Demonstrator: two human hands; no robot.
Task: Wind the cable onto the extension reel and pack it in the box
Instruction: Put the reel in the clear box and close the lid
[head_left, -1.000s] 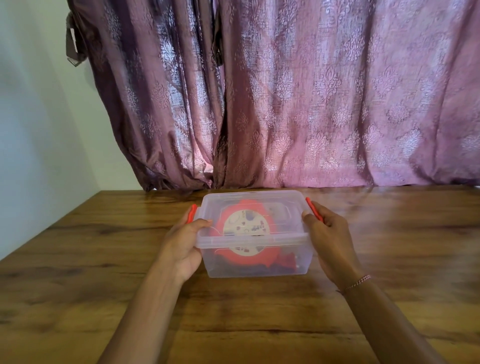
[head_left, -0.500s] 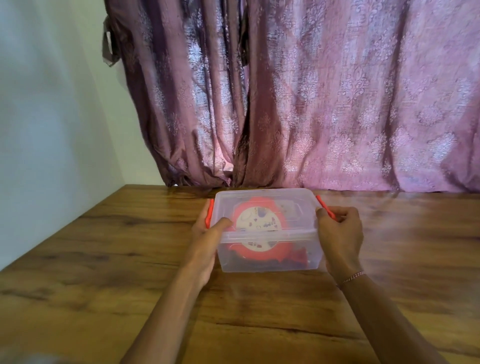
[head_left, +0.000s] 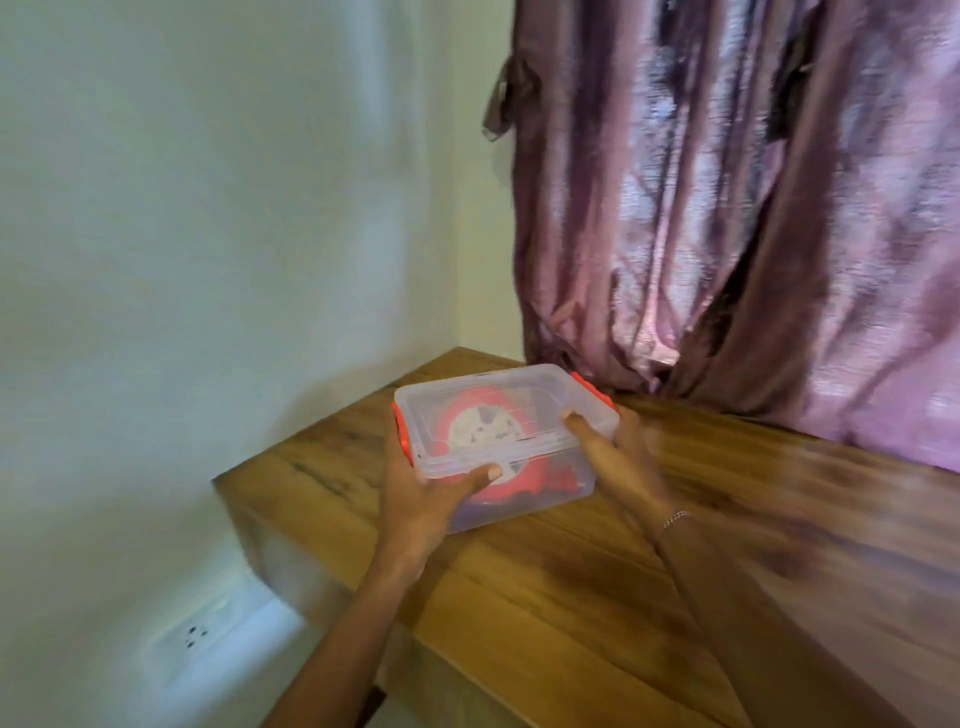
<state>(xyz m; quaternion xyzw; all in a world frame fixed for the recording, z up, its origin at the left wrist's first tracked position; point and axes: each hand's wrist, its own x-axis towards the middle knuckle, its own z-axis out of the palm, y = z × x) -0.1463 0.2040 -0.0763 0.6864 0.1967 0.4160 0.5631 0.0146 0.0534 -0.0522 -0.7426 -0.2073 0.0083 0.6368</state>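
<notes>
A clear plastic box (head_left: 540, 400) with a lid and red side latches is near the far left corner of the wooden table (head_left: 597, 587). Inside it lies the red extension reel (head_left: 480, 431) with its white round face up; the cable is not clearly visible. My left hand (head_left: 421, 488) grips the box's left end, thumb on the lid's front edge. My right hand (head_left: 618, 457) grips the right end, thumb on the lid. Whether the box touches the table is unclear.
The table's left edge (head_left: 249, 514) drops off close to the box, beside a white wall (head_left: 208, 208). A wall socket (head_left: 195, 636) sits low on that wall. Purple curtains (head_left: 753, 208) hang just behind the box.
The box, held in both hands, has travelled left toward the table's corner, and my view has swung left. Both hands keep their grip on the box's ends.
</notes>
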